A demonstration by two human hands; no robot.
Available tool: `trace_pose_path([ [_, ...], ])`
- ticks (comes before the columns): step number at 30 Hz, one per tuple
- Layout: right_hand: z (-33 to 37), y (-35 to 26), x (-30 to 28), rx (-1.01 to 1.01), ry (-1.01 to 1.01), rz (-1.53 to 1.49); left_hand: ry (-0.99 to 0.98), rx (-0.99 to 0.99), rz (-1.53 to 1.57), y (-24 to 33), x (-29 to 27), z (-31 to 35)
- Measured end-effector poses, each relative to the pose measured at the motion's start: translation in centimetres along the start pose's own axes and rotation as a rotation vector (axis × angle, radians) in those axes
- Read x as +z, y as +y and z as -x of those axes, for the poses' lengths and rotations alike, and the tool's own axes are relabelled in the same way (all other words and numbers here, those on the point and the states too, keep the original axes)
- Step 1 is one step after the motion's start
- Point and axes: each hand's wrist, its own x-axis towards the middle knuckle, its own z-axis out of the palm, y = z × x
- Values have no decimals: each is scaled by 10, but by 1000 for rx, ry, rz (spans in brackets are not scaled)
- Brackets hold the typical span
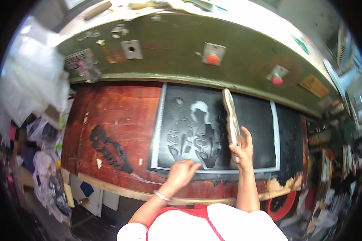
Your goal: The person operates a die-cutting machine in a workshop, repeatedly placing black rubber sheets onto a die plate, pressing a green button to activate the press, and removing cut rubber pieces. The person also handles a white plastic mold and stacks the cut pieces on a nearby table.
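Note:
In my right hand (243,150) is a long, narrow cutting die (230,116) with a pale, wavy side, held up on edge over a black sheet (253,128). My thumb and fingers grip its near end. My left hand (183,173) is closed at the sheet's near edge, its fingertips by the pointed end of a sole-shaped cut-out (207,160); whatever is between them is too small to make out. Beside that cut lies a second sole-shaped outline (177,136) with several slots. A light border strip (157,132) frames the sheet.
Black cut scraps (110,148) lie on the reddish board (124,108) at left. Behind the board runs a green machine beam (169,48) with red buttons (213,59). Plastic bags (48,176) hang at left. A red-orange tub (281,207) stands below the right edge.

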Motion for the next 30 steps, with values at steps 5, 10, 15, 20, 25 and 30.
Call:
trace_pose_path([
  [5, 24, 3, -14, -201, 138, 759, 28, 116, 174, -8, -7, 9],
  [10, 19, 25, -19, -361, 102, 918, 86, 193, 113, -7, -3, -1],
  [15, 9, 23, -18, -341, 169, 988, 38, 166, -17, -1, -10, -11],
  [20, -30, 13, -16, -348, 121, 1070, 15, 127, -41, 7, -16, -47],
  [25, -81, 9, -25, -379, 36, 966, 64, 155, 16, 8, -31, -92],
  [30, -139, -49, -45, -460, 435, 715, 99, 147, -33, 13, -35, -94],
])
